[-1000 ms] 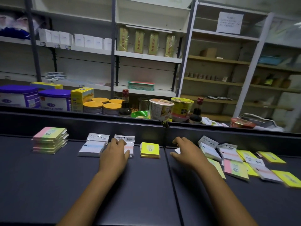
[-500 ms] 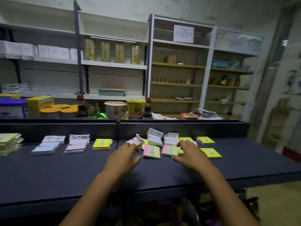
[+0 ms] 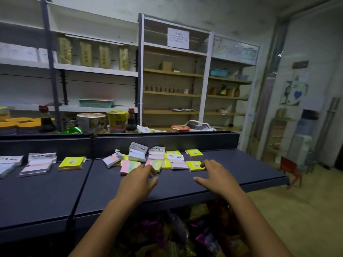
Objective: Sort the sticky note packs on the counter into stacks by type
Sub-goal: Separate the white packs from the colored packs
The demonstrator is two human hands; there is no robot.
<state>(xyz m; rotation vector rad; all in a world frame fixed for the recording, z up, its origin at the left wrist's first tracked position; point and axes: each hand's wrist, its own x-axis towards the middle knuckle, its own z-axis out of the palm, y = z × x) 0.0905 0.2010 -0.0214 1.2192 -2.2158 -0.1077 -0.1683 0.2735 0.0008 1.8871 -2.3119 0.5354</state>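
Note:
A loose heap of sticky note packs lies on the dark counter point(image 3: 55, 197): a pink-green pack point(image 3: 128, 166), white bagged packs point(image 3: 137, 154) and yellow packs point(image 3: 194, 165). My left hand point(image 3: 138, 179) hovers with relaxed fingers just in front of the pink-green pack. My right hand point(image 3: 216, 174) is spread, its fingertips at the near yellow pack. Neither hand holds anything. To the left stand sorted piles: a yellow stack point(image 3: 71, 162), a white-pink bagged stack point(image 3: 38, 164) and a white-blue one point(image 3: 7, 164) at the frame edge.
A raised dark ledge point(image 3: 167, 140) backs the counter, with noodle cups point(image 3: 91, 122), sauce bottles point(image 3: 131, 120) and jars behind it. Shelving fills the far wall. Snack bags point(image 3: 176, 229) lie below the counter's front edge. A red stool point(image 3: 290, 168) stands on the floor at right.
The view swung right, from the sorted piles to the loose heap. My left hand left the white-pink stack and came over to the heap; my right hand moved right toward the yellow pack.

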